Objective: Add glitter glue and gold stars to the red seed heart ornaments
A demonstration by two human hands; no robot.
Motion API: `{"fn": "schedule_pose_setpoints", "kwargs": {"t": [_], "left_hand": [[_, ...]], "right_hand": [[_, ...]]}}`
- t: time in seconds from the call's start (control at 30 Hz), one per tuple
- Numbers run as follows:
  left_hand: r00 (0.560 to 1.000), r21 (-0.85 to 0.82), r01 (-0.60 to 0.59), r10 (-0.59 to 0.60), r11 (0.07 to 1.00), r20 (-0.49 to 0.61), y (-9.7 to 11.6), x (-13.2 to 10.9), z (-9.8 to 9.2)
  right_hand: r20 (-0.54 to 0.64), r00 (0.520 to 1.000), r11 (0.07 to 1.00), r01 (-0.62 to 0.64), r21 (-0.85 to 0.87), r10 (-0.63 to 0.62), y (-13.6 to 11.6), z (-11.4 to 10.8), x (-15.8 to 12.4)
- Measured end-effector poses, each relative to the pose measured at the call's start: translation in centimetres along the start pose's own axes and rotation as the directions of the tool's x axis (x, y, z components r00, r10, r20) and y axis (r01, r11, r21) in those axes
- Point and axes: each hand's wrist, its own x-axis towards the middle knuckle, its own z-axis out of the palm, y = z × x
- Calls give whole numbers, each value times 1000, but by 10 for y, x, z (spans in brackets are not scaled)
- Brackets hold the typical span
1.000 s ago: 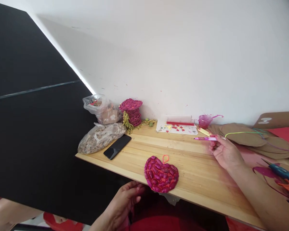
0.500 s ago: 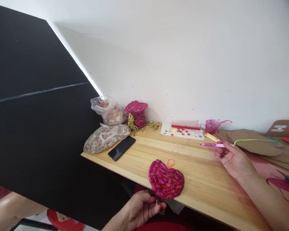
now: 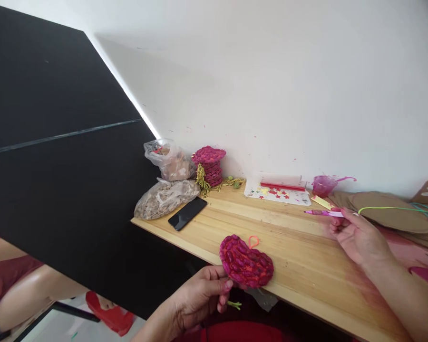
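A heart-shaped ornament (image 3: 246, 262), covered in glossy magenta pieces and topped by an orange loop (image 3: 253, 242), lies at the table's front edge. My left hand (image 3: 209, 292) is closed at its lower left rim, thumb and fingers pinching the edge. A short tuft of yellow-green strands (image 3: 234, 304) sticks out just below those fingers. Over the right part of the table, my right hand (image 3: 356, 235) pinches a slim pen-like tool (image 3: 319, 213) with a pink-stained front and a whitish barrel; its tip points left, apart from the ornament.
A black phone (image 3: 188, 213) lies beside a bag of brownish pieces (image 3: 166, 198). Behind stand another plastic bag (image 3: 171, 161) and stacked magenta ornaments (image 3: 209, 164). Star cutouts lie on a white sheet (image 3: 253, 190), near a pink-stained cup (image 3: 324, 185) and cardboard pieces (image 3: 395, 213). Another person's leg (image 3: 39, 289) shows at left.
My left hand has come up from below the table edge to the heart's lower rim. The strands now show more clearly. My right hand keeps its hold, and the view has shifted left.
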Motion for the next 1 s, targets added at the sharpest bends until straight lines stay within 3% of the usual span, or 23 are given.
{"fn": "schedule_pose_setpoints", "kwargs": {"t": [0.23, 0.37, 0.47, 0.67, 0.87, 1.0], "left_hand": [[996, 35, -88, 88, 995, 13, 13, 1, -10], [986, 44, -147, 150, 988, -73, 31, 1, -15], [955, 67, -223, 231, 973, -184, 50, 2, -22], [855, 133, -350, 374, 927, -359, 98, -5, -61], [671, 201, -494, 518, 846, -531, 162, -29, -119], [618, 248, -515, 556, 820, -555, 201, -35, -151]], "right_hand": [[50, 997, 998, -55, 26, 53, 7, -10, 11], [14, 996, 995, -86, 51, 86, 5, -9, 10], [8, 996, 994, -92, 51, 91, 5, -10, 11], [-4, 992, 991, -123, 43, 123, 8, -14, 17], [8, 992, 991, -129, 48, 128, 8, -15, 9], [8, 993, 992, -122, 21, 122, 8, -16, 10]]}}
